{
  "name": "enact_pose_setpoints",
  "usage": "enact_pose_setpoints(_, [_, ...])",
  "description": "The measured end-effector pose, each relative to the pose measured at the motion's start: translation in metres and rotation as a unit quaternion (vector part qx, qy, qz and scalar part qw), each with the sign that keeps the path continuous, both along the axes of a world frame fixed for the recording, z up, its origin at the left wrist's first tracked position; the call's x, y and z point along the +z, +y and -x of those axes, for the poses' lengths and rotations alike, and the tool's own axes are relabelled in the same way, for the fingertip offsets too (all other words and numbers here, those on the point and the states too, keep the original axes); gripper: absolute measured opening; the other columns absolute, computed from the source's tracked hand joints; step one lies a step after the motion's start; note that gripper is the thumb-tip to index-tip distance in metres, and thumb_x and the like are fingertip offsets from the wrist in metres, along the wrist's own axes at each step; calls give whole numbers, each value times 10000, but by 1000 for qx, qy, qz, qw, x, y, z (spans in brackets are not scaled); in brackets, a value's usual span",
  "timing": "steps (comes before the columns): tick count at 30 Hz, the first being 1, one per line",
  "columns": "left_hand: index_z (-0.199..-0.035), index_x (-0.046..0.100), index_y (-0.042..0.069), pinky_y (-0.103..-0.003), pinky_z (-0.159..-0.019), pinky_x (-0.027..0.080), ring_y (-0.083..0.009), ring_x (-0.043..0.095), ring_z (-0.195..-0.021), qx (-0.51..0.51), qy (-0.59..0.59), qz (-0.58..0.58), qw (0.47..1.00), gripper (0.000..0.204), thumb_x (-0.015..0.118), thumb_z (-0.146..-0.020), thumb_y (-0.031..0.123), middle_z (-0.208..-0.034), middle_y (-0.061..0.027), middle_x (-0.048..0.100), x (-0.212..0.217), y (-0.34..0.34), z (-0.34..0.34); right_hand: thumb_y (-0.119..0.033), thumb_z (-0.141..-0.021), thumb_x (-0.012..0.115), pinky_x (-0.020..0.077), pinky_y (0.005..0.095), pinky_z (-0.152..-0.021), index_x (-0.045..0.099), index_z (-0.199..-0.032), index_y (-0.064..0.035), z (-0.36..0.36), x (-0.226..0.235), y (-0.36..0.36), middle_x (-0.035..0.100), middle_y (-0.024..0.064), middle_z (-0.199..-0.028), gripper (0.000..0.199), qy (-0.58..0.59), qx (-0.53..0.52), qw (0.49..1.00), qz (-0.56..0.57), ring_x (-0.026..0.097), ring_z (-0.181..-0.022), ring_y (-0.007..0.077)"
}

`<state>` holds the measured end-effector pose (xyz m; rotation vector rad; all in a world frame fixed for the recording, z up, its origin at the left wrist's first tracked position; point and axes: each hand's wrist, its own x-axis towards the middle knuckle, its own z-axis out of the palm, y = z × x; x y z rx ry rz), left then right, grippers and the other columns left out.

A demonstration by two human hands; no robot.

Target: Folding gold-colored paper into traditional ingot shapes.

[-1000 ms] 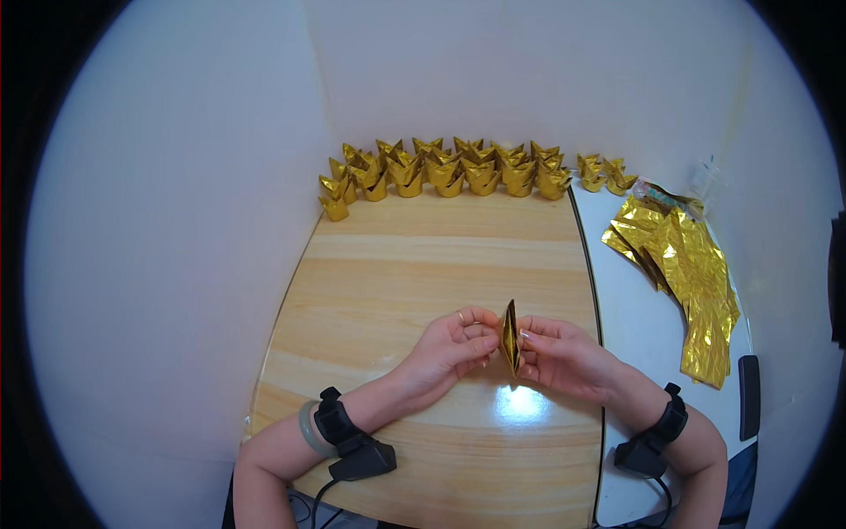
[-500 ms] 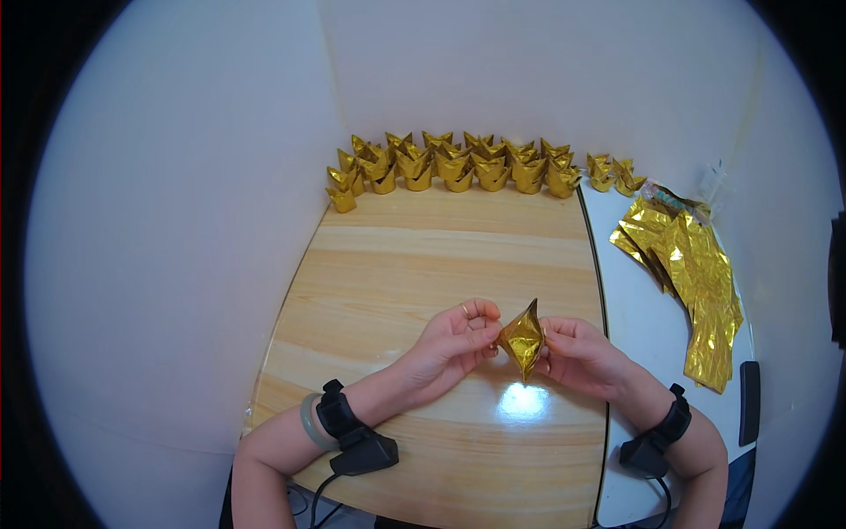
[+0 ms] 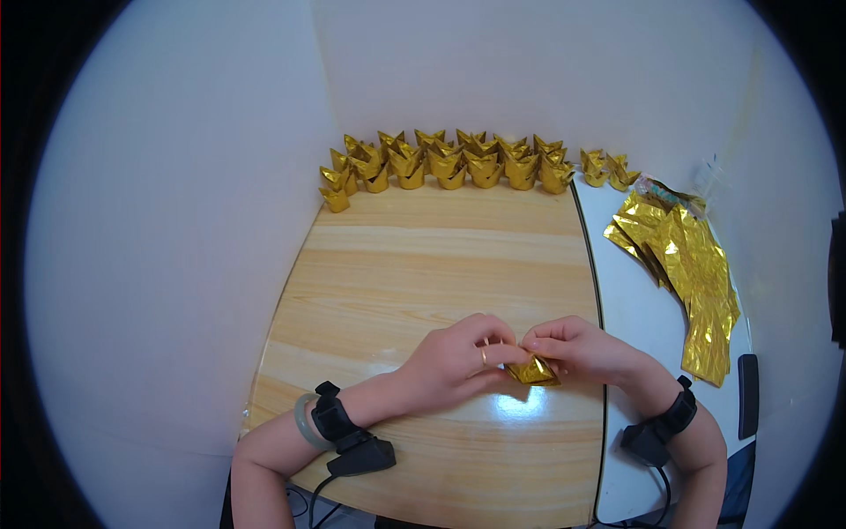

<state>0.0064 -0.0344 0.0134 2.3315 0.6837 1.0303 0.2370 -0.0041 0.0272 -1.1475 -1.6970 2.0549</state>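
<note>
Gold foil piece (image 3: pixel 534 371), two hands.

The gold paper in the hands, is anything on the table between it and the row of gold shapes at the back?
Nothing visible. The gold paper piece is pinched between the left hand and right hand, and only bare wooden table lies from there to the row of folded gold shapes. The loose gold sheets lie off to the right.
</note>
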Motion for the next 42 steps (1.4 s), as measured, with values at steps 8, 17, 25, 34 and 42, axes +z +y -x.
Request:
enact_pose_setpoints(8, [-1019,634,134,-347,-736,491,-243,560,-921,24,117,-67,991,300,743,-750,209,-981,-52,583,1,6,1,-232,-836,681,496,313,-706,623,-955,-86,-7,32,-4,574,71,-960,197,-74,61,865,-492,606,-802,222])
enact_pose_setpoints(17, [-972,630,143,-380,-740,486,-251,567,-887,9,144,-170,975,231,697,-771,236,-1003,-52,566,11,4,0,-226,-719,762,491,357,-670,607,-864,-110,-3,50,-17,556,42,-960,242,-160,192,759,-601,598,-792,238])
enact_pose_setpoints(25, [-877,612,90,-339,-672,480,-235,560,-821,-38,130,-212,968,147,685,-774,167,-830,-40,553,1,10,-2,-184,-717,732,482,327,-647,627,-825,-113,-1,43,-18,554,23,-882,167,-158,189,713,-657,600,-756,197])
enact_pose_setpoints(34, [-830,610,69,-320,-640,482,-232,550,-804,-57,130,-197,970,120,691,-768,133,-824,-47,558,4,13,1,-176,-753,693,486,333,-671,639,-820,-113,-5,38,-15,561,32,-872,107,-181,201,705,-656,607,-777,205])
enact_pose_setpoints(42, [-855,596,85,-356,-712,448,-242,517,-838,-47,133,-146,979,137,654,-790,189,-869,-52,533,9,10,3,-167,-753,704,489,339,-677,617,-890,-115,-1,46,-19,574,28,-908,171,-165,198,734,-628,605,-784,229])
